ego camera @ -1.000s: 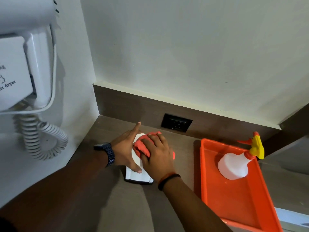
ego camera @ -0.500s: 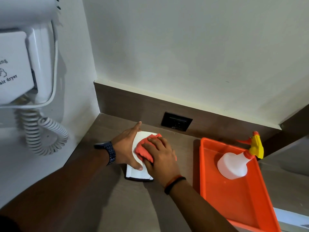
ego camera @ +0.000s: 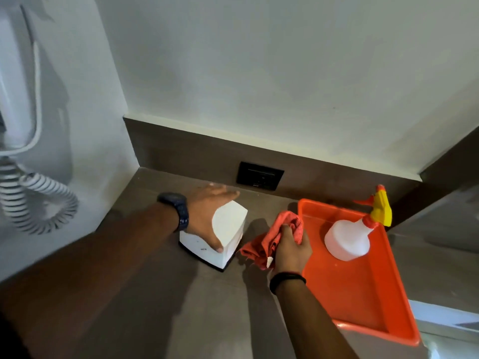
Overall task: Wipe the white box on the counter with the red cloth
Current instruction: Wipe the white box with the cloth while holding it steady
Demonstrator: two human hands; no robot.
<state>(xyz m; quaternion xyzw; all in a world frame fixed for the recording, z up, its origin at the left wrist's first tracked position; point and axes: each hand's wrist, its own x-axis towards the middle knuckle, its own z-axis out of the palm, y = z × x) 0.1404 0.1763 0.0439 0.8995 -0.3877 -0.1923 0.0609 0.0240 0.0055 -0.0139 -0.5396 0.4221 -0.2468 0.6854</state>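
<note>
The white box [ego camera: 228,229] stands on the brown counter [ego camera: 197,307], turned so one corner faces me. My left hand [ego camera: 207,218] lies over its left side, thumb on the near face and fingers stretched past its far edge. My right hand [ego camera: 291,248] holds the bunched red cloth [ego camera: 269,239] just right of the box, between the box and the orange tray. The cloth is off the box, with a loose end hanging near the box's right face.
An orange tray [ego camera: 363,294] sits at the right with a white spray bottle [ego camera: 348,238] lying in it, yellow nozzle toward the back. A black socket [ego camera: 260,176] is in the back panel. A wall hair dryer with coiled cord [ego camera: 39,203] hangs at the left.
My right hand has lifted the red cloth off the box top and moved it right, beside the box. My left hand has turned the box and now grips its side.
</note>
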